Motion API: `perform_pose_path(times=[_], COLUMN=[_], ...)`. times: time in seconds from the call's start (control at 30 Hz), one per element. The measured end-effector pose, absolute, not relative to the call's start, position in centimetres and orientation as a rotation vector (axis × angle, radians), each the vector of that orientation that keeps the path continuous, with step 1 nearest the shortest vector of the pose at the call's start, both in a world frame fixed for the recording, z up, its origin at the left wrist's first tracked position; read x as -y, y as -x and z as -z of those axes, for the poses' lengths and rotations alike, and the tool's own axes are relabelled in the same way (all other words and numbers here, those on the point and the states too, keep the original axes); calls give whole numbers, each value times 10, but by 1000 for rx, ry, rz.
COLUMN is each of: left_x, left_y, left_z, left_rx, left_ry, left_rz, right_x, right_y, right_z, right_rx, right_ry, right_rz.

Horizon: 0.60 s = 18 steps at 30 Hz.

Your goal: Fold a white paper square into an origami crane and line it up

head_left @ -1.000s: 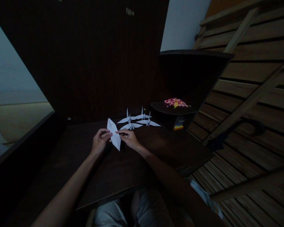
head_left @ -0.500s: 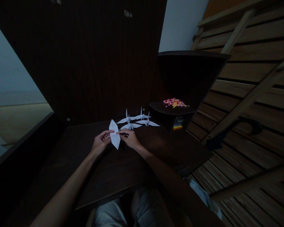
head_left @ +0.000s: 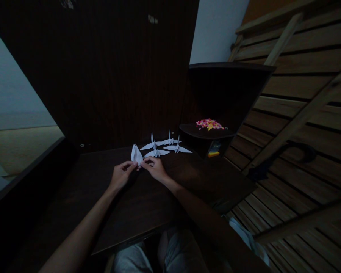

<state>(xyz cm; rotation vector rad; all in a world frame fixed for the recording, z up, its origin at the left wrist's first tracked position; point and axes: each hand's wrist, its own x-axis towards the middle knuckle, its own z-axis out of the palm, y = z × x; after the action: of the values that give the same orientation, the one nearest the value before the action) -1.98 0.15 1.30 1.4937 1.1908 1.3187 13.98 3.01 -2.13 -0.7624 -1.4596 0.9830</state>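
A piece of folded white paper [head_left: 136, 154] is held upright over the dark desk, its pointed tips facing away from me. My left hand [head_left: 122, 173] pinches its lower left edge between thumb and fingers. At the lower right edge my right hand [head_left: 155, 168] grips the same paper, closed. Several finished white paper cranes stand just beyond my right hand, among them a front crane [head_left: 157, 152] and a right-hand crane [head_left: 177, 148]. Fingertips of both hands hide the bottom of the folded paper.
The dark desk [head_left: 125, 216] has a tall back panel [head_left: 125, 76]. To the right, a corner shelf [head_left: 187, 130] bears a heap of small pink, red and yellow pieces [head_left: 210, 124]. A yellow item [head_left: 213, 154] lies beneath it. Wooden slats [head_left: 295, 98] rise at far right.
The paper was a long opened-out diamond; its lower half is now folded up, making it shorter. Both hands have shifted down to its bottom edge. The cranes have not moved.
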Motion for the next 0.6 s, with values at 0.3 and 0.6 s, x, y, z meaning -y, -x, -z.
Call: perform_pose_path(times=[0.3,0.6], left_x=[-1,-2], left_y=[18,16], left_z=[-11,-7], left_rx=[-1145,-1157], left_ry=[-1493,-1466], left_rz=[-1309,-1362], right_x=[-29,-28], right_y=[-139,-136], right_z=[19,21], right_rx=[1421,1506], right_ry=[738,765], right_rz=[-1044,-1024])
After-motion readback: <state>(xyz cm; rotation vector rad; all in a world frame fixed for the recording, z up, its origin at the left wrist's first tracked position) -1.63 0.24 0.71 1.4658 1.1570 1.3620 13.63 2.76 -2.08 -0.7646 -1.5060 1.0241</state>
